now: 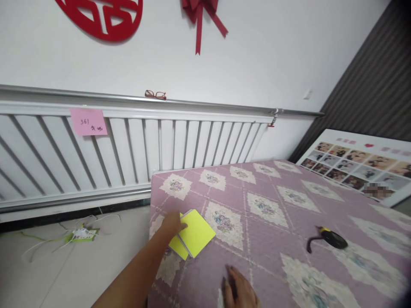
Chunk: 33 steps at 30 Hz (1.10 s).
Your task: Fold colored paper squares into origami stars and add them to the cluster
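Bright yellow square papers [197, 233], in what looks like a folded or stacked set, lie near the left edge of a purple patterned mattress [201, 273]. My left hand [172, 223] grips their upper left corner, thumb on top and fingers hidden underneath. Lower down and to the right, my right hand [239, 288] rests over the mattress, its fingers apart and holding nothing. It does not touch the yellow papers.
Behind the mattress runs a white radiator [167, 137] with a pink note [88, 121] and glasses [155, 94] above. A black and yellow tool [332, 238] lies right. Cables and a power strip [82, 234] are on the floor left. A photo board [359, 164] leans at right.
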### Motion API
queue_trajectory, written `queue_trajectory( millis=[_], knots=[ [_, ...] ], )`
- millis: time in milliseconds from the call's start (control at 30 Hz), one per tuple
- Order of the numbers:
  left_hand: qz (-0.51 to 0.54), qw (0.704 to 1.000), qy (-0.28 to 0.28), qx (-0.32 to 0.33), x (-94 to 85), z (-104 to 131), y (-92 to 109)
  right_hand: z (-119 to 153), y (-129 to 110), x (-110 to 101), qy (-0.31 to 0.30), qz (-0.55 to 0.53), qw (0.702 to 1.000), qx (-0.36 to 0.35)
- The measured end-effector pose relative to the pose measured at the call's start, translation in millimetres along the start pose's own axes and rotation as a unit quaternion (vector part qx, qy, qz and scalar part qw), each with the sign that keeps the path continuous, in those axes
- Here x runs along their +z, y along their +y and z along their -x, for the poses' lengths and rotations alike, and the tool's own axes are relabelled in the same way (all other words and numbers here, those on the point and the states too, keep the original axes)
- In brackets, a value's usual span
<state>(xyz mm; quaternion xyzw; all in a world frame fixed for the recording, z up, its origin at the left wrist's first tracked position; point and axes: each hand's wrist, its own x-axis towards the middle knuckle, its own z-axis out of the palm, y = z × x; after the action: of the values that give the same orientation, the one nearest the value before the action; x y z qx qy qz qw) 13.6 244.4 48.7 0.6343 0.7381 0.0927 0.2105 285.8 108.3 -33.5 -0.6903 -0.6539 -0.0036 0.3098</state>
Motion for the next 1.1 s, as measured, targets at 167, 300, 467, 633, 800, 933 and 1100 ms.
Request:
queue_trajectory(
  millis=[167, 300, 467, 633, 800, 933, 1100],
  knots=[
    [-0.034, 0.998, -0.061, -0.005, 0.8, -17.7, 5.5, -1.6, -4.6, -3.8, -0.002, 0.028, 1.000, -0.004],
    [-0.035, 0.995, -0.092, -0.011, 0.9, -29.5, 2.9, -1.7, -7.2, -4.8, -0.012, 0.040, 0.999, -0.004],
    [-0.024, 0.993, -0.113, -0.021, 1.1, -37.4, -0.3, -3.5, 0.5, -2.9, -0.042, 0.055, 0.998, -0.006],
    [-0.025, 0.992, -0.125, -0.016, 1.5, -37.8, -0.8, -3.9, 8.8, 0.5, -0.073, 0.058, 0.996, -0.006],
    [-0.027, 0.994, -0.107, -0.005, 2.7, -29.4, 1.1, -3.5, 5.9, -1.2, -0.075, 0.053, 0.996, -0.004],
    [-0.020, 0.997, -0.079, 0.001, 3.4, -18.8, 6.0, -3.6, 1.4, -4.5, -0.073, 0.048, 0.996, -0.005],
    [-0.023, 0.998, -0.052, 0.008, 0.1, -8.6, 12.4, -3.4, -3.3, -6.8, -0.059, 0.045, 0.997, -0.007]
  ],
)
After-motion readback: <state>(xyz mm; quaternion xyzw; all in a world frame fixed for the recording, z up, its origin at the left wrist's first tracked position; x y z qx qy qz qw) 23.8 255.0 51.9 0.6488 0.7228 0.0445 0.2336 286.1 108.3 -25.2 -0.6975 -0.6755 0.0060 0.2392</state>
